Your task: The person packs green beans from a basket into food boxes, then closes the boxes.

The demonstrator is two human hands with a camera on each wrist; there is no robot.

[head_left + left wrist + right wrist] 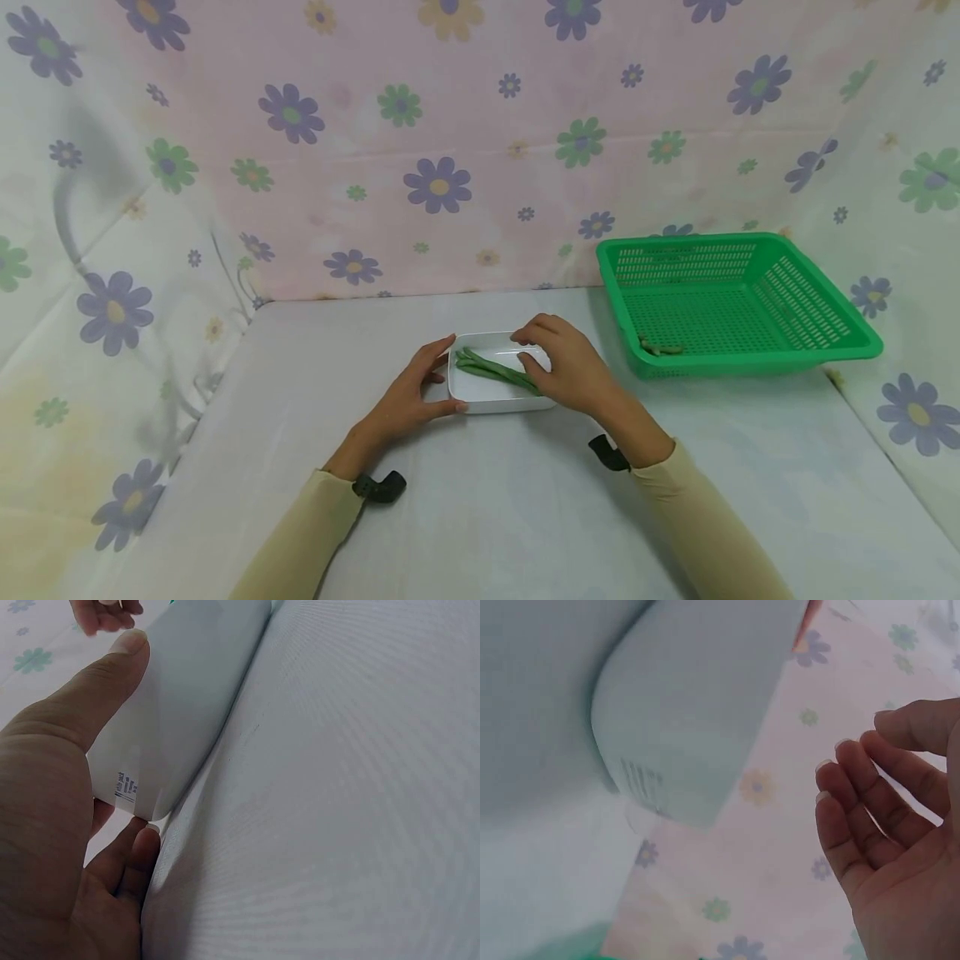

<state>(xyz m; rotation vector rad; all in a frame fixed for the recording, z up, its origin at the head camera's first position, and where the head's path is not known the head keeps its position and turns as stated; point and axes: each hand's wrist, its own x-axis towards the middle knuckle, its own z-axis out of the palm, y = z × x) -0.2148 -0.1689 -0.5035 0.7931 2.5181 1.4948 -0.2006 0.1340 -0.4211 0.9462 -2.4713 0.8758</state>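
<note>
While our left hand (pixel 408 387) steadied the white dish (pixel 501 407), our right hand (pixel 568 368) hovered over its other end.
We had the left thumb at the dish's near corner and fingers at the far side, gripping its left end between them; small dark print (pixel 126 786) showed on the wall there. Our right fingers were loosely bent, holding nothing and apart from the dish in the right wrist view. Slender green beans (pixel 495 371) lay slantwise on the dish's floor, running from its left end towards the near right corner, partly under our right hand. The dish sat on the pale tabletop (pixel 465 508). To our right we had a green basket (pixel 738 364), with a few small green pieces (pixel 662 348) inside, near its front left corner.
</note>
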